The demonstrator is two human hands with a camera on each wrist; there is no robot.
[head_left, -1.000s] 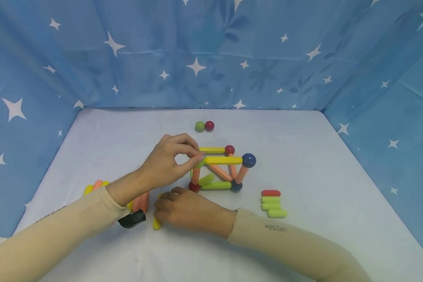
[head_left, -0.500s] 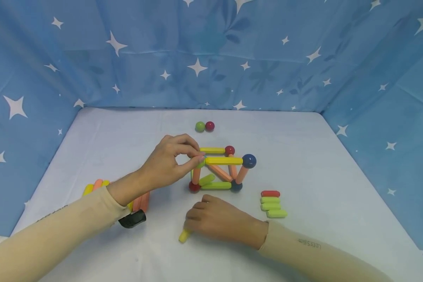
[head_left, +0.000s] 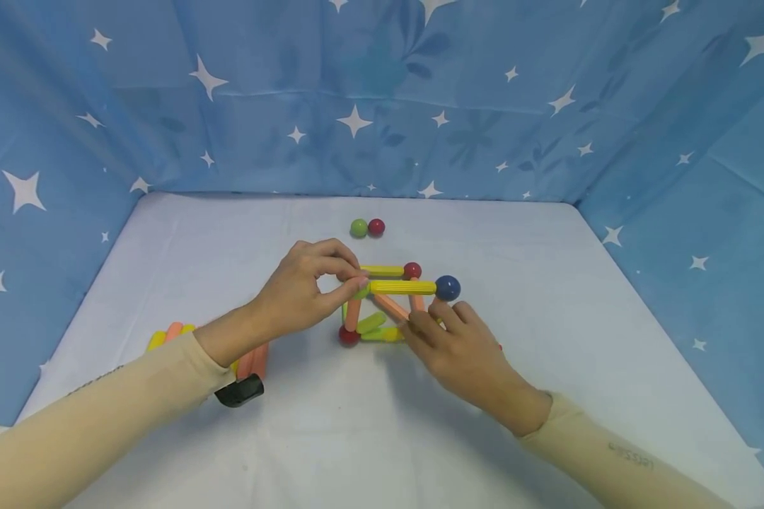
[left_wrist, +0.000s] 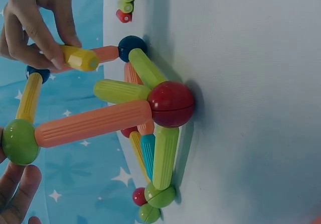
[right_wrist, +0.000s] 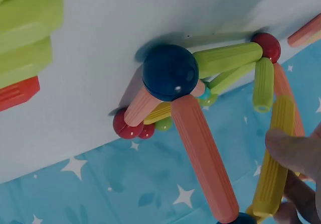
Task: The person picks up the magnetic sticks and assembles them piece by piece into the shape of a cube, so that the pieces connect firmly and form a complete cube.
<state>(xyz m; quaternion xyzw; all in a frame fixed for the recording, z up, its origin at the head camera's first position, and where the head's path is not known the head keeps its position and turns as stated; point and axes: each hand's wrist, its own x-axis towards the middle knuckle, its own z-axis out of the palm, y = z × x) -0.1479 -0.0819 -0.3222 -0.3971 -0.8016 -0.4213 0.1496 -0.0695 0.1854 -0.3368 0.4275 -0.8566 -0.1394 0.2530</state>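
Left hand: left hand [head_left: 296, 293] raised at the near left top corner of the frame; fingers [head_left: 340, 263] curled, pinching the green corner ball [head_left: 361, 291] between thumb and fingertips.
Right hand: right hand [head_left: 465, 357] at the frame's near right side; fingers [left_wrist: 37, 30] curled round a short yellow stick [left_wrist: 79, 58], held in the air just beside the orange upright. Head view hides the stick behind the hand.
Frame: stick-and-ball frame [head_left: 391, 304] stands mid-surface, slightly leaning. Long yellow stick [head_left: 402, 287] runs along the top front from the green corner ball to a blue top ball [head_left: 448, 288]; second yellow stick [head_left: 382, 270] behind it ends in a red top ball [head_left: 412, 270].
Base: red base ball [left_wrist: 170, 104] on the surface at near left, blue base ball [right_wrist: 169, 72] at near right, lime sticks [right_wrist: 226, 59] between them; orange upright [right_wrist: 205, 158] rises from the blue base ball.
Loose balls: green ball [head_left: 359, 227] and red ball [head_left: 376, 227] touching each other, farther back on the surface, apart from the frame.
Spare sticks: a bundle of yellow and orange sticks [head_left: 172, 332] near the left forearm, partly hidden; a row of lime sticks with one red [left_wrist: 124, 3] to the right of the frame.
Surface: white surface [head_left: 547, 283], blue star-print cloth [head_left: 382, 99] walls on three sides.
Other: black wrist device [head_left: 238, 391] below the left sleeve.
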